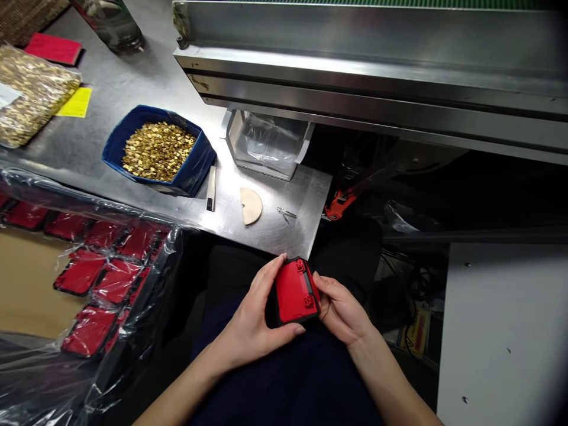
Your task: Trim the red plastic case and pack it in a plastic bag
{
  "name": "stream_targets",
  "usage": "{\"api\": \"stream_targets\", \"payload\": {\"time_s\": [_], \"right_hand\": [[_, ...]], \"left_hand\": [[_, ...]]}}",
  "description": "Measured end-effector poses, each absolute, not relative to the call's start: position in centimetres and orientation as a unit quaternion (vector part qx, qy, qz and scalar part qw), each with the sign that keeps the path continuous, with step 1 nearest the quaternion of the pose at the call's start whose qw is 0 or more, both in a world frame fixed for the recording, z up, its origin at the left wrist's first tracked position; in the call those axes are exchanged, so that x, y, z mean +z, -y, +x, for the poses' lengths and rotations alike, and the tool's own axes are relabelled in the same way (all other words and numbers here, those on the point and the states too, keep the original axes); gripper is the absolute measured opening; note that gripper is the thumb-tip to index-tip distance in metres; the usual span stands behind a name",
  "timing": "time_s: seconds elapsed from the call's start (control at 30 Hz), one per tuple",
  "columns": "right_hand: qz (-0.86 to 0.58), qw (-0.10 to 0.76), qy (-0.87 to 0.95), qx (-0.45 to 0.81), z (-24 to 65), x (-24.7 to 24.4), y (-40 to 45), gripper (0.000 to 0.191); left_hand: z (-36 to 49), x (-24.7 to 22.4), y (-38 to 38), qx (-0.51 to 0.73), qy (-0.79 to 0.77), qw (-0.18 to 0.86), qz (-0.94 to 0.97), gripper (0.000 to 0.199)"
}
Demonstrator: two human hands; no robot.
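A red plastic case with a black rim (pixel 293 291) is held over my lap between both hands. My left hand (pixel 252 310) wraps round its left side, thumb along the near edge and fingers at the far corner. On the right edge, my right hand (pixel 341 307) pinches the case with thumb and fingers; part of those fingers is hidden. Two small fittings show along the case's right side. Just beyond it, on the metal bench (pixel 284 236), lie a pale half-round disc (pixel 251 206) and a small metal tool like tweezers or cutters (pixel 286 214).
A blue bin (pixel 199 160) of small brass parts stands beside a grey tray (pixel 266 168) with clear bags. At left, a plastic-lined box (pixel 173 260) holds several similar red cases. A metal conveyor frame (pixel 355 77) crosses the back. An orange-handled tool (pixel 341 204) hangs by the bench corner.
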State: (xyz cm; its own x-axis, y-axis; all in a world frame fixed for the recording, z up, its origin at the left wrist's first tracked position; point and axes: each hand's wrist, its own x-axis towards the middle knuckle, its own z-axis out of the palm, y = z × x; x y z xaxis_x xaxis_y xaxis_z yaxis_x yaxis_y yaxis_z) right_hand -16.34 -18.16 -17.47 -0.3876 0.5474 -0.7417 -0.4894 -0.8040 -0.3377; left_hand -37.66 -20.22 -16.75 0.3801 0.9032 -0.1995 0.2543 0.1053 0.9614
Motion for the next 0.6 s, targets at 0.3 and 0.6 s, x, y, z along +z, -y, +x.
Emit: {"api": "stream_targets", "payload": {"time_s": [0.3,0.6], "right_hand": [[-0.438,0.329,0.093,0.831,-18.3,-16.9,18.6,0.034],[-0.409,0.347,0.032,0.844,-17.7,-17.1,18.2,0.024]], "left_hand": [[-36.5,-16.6,19.8,0.32,-0.509,0.451,0.66,0.114],[-37.8,-16.2,19.0,0.359,-0.488,0.542,0.583,0.134]]}}
